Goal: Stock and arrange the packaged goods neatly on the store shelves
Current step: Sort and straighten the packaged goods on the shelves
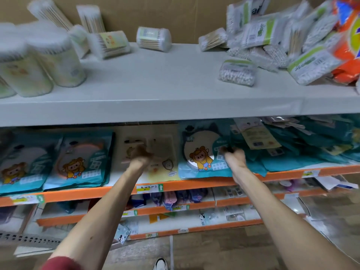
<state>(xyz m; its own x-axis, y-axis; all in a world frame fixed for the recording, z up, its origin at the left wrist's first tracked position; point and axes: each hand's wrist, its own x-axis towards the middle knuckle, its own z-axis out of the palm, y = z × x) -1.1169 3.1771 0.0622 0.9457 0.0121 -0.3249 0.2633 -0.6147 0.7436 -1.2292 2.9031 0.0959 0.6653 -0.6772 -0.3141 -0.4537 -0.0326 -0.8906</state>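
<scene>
Left hand (140, 153) touches cream packet (163, 143) (right hand (234, 155): teal packet (200, 133)).

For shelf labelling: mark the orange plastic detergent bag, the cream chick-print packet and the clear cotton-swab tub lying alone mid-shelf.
orange plastic detergent bag (343, 54): head view, crinkled front.
cream chick-print packet (155, 172): head view, yellow chick print.
clear cotton-swab tub (153, 38): head view, side wall.

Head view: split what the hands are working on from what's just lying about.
Job: left hand, cream packet; right hand, teal cartoon packet; tumbled teal packets.
Lying about: cotton swab tubs, swab bags, orange packet, shoe.
</scene>
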